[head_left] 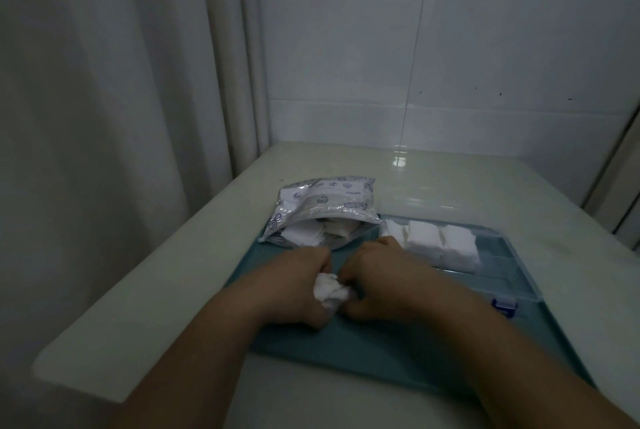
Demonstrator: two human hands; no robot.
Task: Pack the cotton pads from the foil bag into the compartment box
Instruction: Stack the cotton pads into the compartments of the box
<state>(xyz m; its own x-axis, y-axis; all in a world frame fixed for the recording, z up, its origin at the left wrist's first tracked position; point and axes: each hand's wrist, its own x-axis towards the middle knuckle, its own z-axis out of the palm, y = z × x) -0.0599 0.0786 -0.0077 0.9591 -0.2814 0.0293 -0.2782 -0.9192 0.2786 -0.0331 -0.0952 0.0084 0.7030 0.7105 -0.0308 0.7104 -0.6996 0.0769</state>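
A silver foil bag (322,202) with blue prints lies open toward me on the far left of a teal mat (381,352), white cotton pads (304,233) showing in its mouth. To its right stands a clear compartment box (512,266) with stacks of white pads (440,243) in its far-left compartments. In front of the bag, my left hand (294,286) and my right hand (384,276) meet over the mat. Both grip a small bunch of cotton pads (329,290) between curled fingers.
The mat lies on a pale tabletop (173,283) against a tiled wall. A curtain (104,117) hangs at the left, past the table's edge. The box has a blue latch (505,305) on its near side.
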